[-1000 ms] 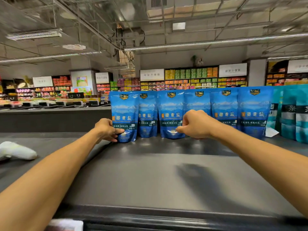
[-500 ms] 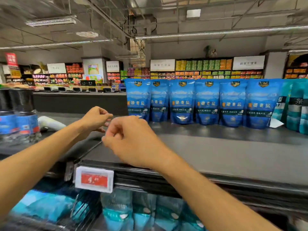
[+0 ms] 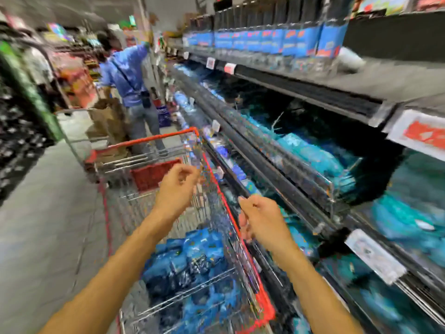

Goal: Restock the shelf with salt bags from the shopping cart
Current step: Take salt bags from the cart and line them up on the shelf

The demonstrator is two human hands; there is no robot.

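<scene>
— Judging by the cart (image 3: 216,179), how much is left?
— Plenty: blue salt bags (image 3: 192,263) lie heaped in its near end, beside the shelf (image 3: 361,85), whose top board shows bare grey.
— And the hands?
— Both hover over the cart holding nothing. Left hand (image 3: 177,189) has fingers loosely curled; right hand (image 3: 262,222) looks the same, just above the red rim.
— Anything unclear?
— Blur smears everything; labels are unreadable, the cart's bottom is cut off, and the teal packs (image 3: 313,155) below are hard to identify.
</scene>
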